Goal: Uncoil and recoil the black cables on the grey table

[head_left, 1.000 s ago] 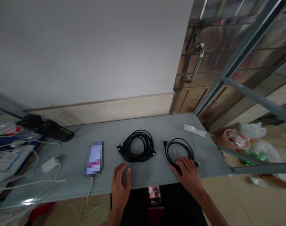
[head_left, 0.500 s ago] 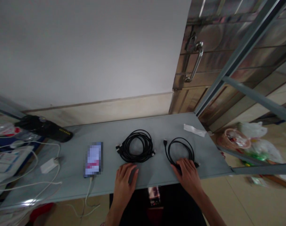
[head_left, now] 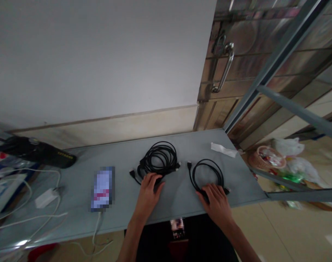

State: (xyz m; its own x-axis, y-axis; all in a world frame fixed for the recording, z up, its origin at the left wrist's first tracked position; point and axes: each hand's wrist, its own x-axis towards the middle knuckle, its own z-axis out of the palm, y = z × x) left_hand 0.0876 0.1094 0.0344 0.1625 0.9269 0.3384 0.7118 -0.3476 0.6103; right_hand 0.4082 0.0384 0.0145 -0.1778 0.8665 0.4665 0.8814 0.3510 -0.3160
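A thick coil of black cables (head_left: 170, 165) lies on the grey tabletop in front of me, with plugs sticking out on both sides. My left hand (head_left: 151, 187) is at its near edge, fingers curled over the cable and thumb to the right. Farther right is a smaller, looser coil of black cable (head_left: 193, 178), its one plug pointing away from me. Over the near side of that coil sits my right hand (head_left: 213, 196), fingers bent round the strands. The cable under both palms is partly hidden.
A phone (head_left: 102, 189) with a white cord lies left of the coils. Beyond it are a white adapter (head_left: 46, 198) and a black bottle (head_left: 40, 152) on its side. A white paper strip (head_left: 223, 149) lies at the back right, near the metal frame (head_left: 275, 62).
My left hand has moved forward onto the larger coil, whose loops have shifted and spread. My right hand stays at the smaller coil. The view has turned slightly.
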